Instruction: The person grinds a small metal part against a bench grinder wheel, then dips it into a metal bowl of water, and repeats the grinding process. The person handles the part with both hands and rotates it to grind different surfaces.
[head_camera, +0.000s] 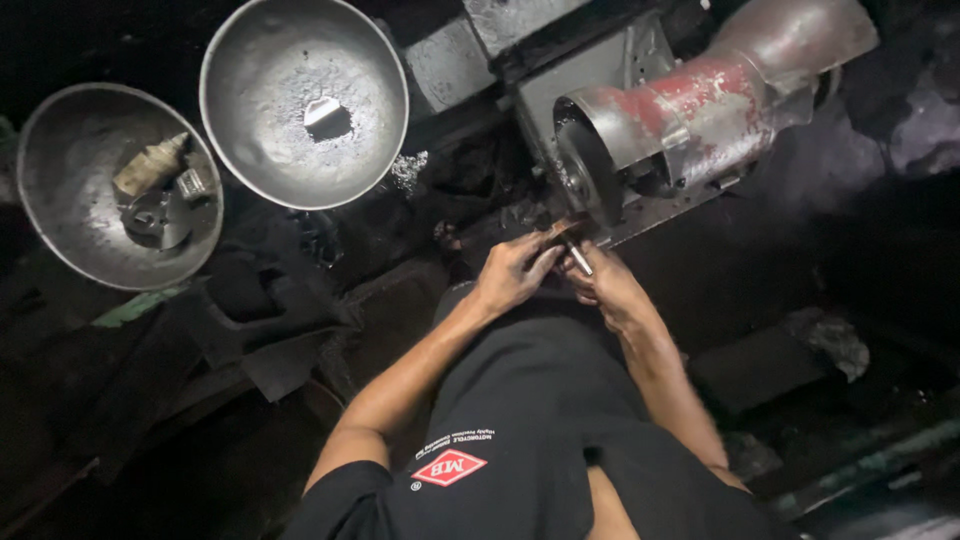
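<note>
- While pressed against the grinder wheel (590, 180), small metal rod (579, 261) pinched in right hand (605, 290), fingers clamped.
- Left hand (512, 275) closed alongside, steadying its tip.
- Red diamond label (449, 467) on black shirt (530, 430), below.
- Two grey metal bowls (270, 150) upper left.

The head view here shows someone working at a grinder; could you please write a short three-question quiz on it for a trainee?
1. True or false: both hands meet at the small metal rod just below the grinding wheel.
2. Which metal bowl holds several loose parts? A) left bowl B) right bowl
3. What colour is the worn paint on the wheel guard?

Key: 1 true, the left hand and right hand both close on it; 2 A; 3 red.
</note>
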